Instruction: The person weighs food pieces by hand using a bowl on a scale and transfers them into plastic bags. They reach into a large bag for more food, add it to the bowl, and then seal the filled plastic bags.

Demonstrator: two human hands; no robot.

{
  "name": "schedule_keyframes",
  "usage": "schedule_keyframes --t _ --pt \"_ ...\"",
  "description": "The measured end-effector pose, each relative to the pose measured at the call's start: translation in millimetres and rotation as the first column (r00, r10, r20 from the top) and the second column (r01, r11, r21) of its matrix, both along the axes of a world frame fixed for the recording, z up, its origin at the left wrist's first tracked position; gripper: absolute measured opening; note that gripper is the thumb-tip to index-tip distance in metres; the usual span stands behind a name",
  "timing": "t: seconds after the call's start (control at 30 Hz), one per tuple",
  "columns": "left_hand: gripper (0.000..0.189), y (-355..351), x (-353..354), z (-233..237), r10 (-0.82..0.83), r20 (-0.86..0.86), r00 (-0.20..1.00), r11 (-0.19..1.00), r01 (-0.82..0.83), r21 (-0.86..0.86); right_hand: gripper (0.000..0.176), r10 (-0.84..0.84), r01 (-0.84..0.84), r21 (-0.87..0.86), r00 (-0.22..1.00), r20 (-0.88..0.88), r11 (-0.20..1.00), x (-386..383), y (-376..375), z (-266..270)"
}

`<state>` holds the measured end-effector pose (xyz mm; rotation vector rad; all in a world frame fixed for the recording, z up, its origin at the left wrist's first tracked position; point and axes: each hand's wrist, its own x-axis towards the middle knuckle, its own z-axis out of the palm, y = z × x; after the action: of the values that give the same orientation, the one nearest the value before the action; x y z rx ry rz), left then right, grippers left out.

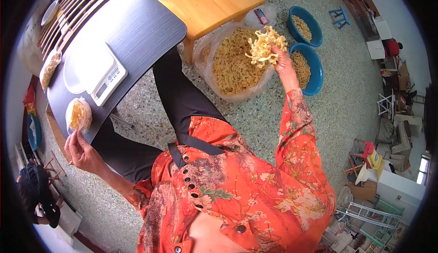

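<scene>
My right hand (284, 66) holds a loose clump of pale yellow, curly dried food (267, 46) above the right edge of a large clear plastic bag (237, 99). More of the same curly pieces (232, 63) fill that bag on the floor. At the dark table's near left corner, my left hand (82, 155) pinches the edge of a small clear bag (78, 115) with yellow pieces inside. A white digital scale (109, 78) lies on the table (150, 25) beyond the small bag.
Two blue basins (319, 73) (315, 22) with stick-like pieces stand right of the large bag. A wooden stool (210, 2) is behind it, near a phone (261, 15). A filled clear bag (49, 70) lies at the table's left edge.
</scene>
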<state>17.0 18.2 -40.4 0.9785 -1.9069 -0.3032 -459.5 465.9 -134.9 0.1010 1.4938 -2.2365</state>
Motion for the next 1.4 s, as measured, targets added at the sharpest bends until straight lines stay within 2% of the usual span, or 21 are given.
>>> schedule_keyframes --t 0.07,0.1,0.2,0.47,0.6,0.77,0.83,0.93,1.03,1.2,1.3,1.4 --pt "0.011 2.6 -2.3 0.9 0.001 -0.001 1.000 1.000 -0.001 0.014 0.040 -0.011 0.048 0.172 0.978 -0.210 0.984 2.4 -6.3 -9.0" --pt "0.011 3.1 -2.9 1.6 0.004 -0.003 1.000 1.000 -0.004 0.026 0.040 -0.085 0.128 0.203 0.974 -0.211 0.971 4.8 -10.4 -15.0" --pt "0.011 2.0 -0.3 0.6 -0.004 -0.010 1.000 1.000 0.004 0.025 0.041 -0.124 0.193 0.220 0.947 -0.295 0.956 11.6 -14.4 -32.4" --pt "0.011 -0.2 1.3 -1.5 0.013 0.023 1.000 1.000 -0.013 0.005 0.040 -0.154 0.218 0.180 0.936 -0.315 0.959 15.6 -12.0 -45.4" --pt "0.011 2.2 -1.1 -1.8 0.010 -0.006 1.000 0.999 -0.010 0.053 0.041 -0.173 0.234 0.193 0.942 -0.288 0.953 14.0 -9.5 -42.1" --pt "0.011 -0.7 -0.5 -5.3 -0.005 0.000 1.000 0.999 0.005 0.032 0.040 -0.214 0.261 0.172 0.944 -0.249 0.950 8.6 -8.4 -34.5" --pt "0.011 -0.6 0.9 -6.8 -0.005 -0.006 1.000 0.999 0.005 0.035 0.044 -0.257 0.260 0.002 0.957 -0.135 0.966 1.9 -7.6 -31.4" --pt "0.011 -2.2 1.5 -9.9 -0.009 0.003 1.000 1.000 0.009 0.016 0.043 -0.251 0.256 0.024 0.958 -0.143 0.966 -5.0 -8.5 -26.2" --pt "0.011 -3.3 2.1 -12.2 0.005 0.010 1.000 0.999 -0.005 0.036 0.041 -0.185 0.192 0.036 0.971 -0.152 0.981 3.0 -23.2 6.9" --pt "0.010 -7.5 2.7 -26.4 -0.044 -0.099 0.994 0.993 0.055 0.101 0.040 -0.112 0.119 0.027 0.978 -0.178 0.993 6.8 -56.9 58.8" --pt "0.010 -10.1 3.2 -36.0 -0.072 -0.190 0.979 0.983 0.101 0.151 0.039 -0.017 0.017 0.002 0.988 -0.152 1.000 0.3 -78.0 84.4" --pt "0.011 -8.4 2.4 -33.2 -0.071 -0.115 0.991 0.990 0.084 0.113 0.037 0.100 -0.101 -0.002 0.986 -0.136 0.995 -0.7 -107.0 113.3"
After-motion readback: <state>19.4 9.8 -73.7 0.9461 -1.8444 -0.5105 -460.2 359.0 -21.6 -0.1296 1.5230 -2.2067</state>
